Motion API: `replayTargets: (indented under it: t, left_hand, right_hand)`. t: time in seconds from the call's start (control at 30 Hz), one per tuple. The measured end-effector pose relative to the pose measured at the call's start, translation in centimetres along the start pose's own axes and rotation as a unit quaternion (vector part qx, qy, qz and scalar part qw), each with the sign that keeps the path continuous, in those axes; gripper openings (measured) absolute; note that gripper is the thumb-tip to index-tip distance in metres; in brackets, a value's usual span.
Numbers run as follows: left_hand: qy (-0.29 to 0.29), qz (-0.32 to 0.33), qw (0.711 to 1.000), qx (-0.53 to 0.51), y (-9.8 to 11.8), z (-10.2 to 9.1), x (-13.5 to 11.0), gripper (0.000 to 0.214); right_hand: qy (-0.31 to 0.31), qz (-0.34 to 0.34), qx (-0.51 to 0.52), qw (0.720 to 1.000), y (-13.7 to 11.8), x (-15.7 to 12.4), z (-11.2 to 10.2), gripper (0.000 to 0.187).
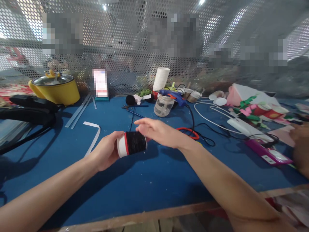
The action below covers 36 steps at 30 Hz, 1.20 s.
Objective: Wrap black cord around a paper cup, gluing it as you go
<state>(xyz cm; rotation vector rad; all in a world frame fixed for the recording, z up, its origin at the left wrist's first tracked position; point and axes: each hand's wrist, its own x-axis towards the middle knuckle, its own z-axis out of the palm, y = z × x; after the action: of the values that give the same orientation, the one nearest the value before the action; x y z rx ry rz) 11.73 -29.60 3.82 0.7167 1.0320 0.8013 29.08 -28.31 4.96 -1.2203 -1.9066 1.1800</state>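
Observation:
A paper cup [136,142] lies tilted on its side just above the table, wound with black yarn and a red band beside its bare white end. My left hand [107,149] is closed around that white end. At the cup's other end is my right hand [154,130], its fingers stretched out over the top edge of the black winding; whether they touch it, I cannot tell. A black strand [132,119] runs on the table behind the cup towards a black yarn ball [130,100].
Behind my hands, a blue glue gun [175,95] rests on a clear plastic jar [164,105] near stacked paper cups [161,79]. Left are a yellow pot [56,91] and a white strip [95,138]. A purple power strip [267,153], cables and another person's hand [300,145] are right.

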Motion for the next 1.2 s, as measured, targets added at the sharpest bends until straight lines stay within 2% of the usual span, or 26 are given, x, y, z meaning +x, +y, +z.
replayTargets:
  t: [0.07, 0.1, 0.17, 0.27, 0.33, 0.43, 0.5, 0.57, 0.63, 0.7, 0.77, 0.83, 0.9, 1.0, 1.1, 1.2]
  left_hand:
    - [-0.03, -0.012, 0.999, -0.012, 0.3, -0.1, -0.1, 0.02]
    - [-0.053, -0.011, 0.998, -0.012, 0.4, -0.1, -0.2, 0.023]
    - [-0.105, 0.018, 0.994, 0.016, 0.6, -0.3, -0.5, 0.024]
    - [-0.156, 0.097, 0.974, 0.136, 0.5, -0.5, -1.0, 0.023]
    - [-0.146, 0.126, 0.957, 0.214, 0.2, -0.6, -1.2, 0.026]
    - [-0.101, 0.167, 0.94, 0.28, -0.6, -0.6, -1.3, 0.009]
    - [-0.089, 0.217, 0.916, 0.324, -0.9, -0.6, -1.2, 0.006]
    - [-0.107, 0.259, 0.888, 0.364, -0.8, -0.6, -1.3, 0.007]
    - [-0.141, 0.262, 0.875, 0.381, -0.6, -0.7, -1.3, 0.016]
    - [-0.175, 0.218, 0.893, 0.351, -0.1, -0.8, -1.3, 0.032]
    - [-0.195, 0.152, 0.932, 0.264, 0.2, -0.9, -1.1, 0.039]
    - [-0.196, 0.086, 0.964, 0.158, 0.3, -1.0, -0.9, 0.032]
    - [-0.185, 0.043, 0.978, 0.09, 0.2, -1.0, -0.7, 0.025]
    - [-0.146, 0.037, 0.986, 0.072, -0.2, -0.8, -0.6, 0.017]
    - [-0.117, 0.062, 0.987, 0.087, -0.6, -0.5, -0.7, 0.015]
    - [-0.121, 0.071, 0.984, 0.107, -0.8, -0.3, -0.8, 0.02]
  right_hand:
    - [-0.051, -0.006, 0.005, 0.999, 0.1, -1.0, 0.3, 0.052]
    - [-0.055, 0.0, 0.019, 0.998, 0.2, -1.4, 0.6, 0.052]
    - [-0.032, 0.018, 0.059, 0.998, 0.5, -2.0, 1.1, 0.049]
    - [0.006, 0.033, 0.103, 0.994, 0.8, -2.4, 1.6, 0.046]
    - [0.01, 0.029, 0.117, 0.993, 0.8, -2.5, 1.7, 0.045]
    - [0.013, 0.001, 0.131, 0.991, 0.8, -2.6, 1.9, 0.046]
    - [0.003, -0.008, 0.147, 0.989, 0.8, -2.6, 1.8, 0.045]
    - [-0.022, 0.0, 0.16, 0.987, 0.8, -2.6, 1.6, 0.041]
    - [-0.038, 0.013, 0.151, 0.988, 0.7, -2.7, 1.5, 0.039]
    - [-0.015, 0.004, 0.102, 0.995, 0.6, -2.9, 1.5, 0.042]
    - [0.039, -0.039, 0.013, 0.998, 0.6, -3.3, 1.8, 0.046]
    - [0.088, -0.107, -0.083, 0.987, 0.9, -3.6, 2.3, 0.048]
    - [0.109, -0.169, -0.143, 0.969, 1.4, -3.8, 2.9, 0.05]
    - [0.105, -0.202, -0.16, 0.96, 1.8, -3.8, 3.4, 0.052]
    - [0.068, -0.178, -0.12, 0.974, 1.5, -3.7, 3.1, 0.044]
    - [0.023, -0.17, -0.075, 0.982, 0.7, -3.3, 2.4, 0.041]
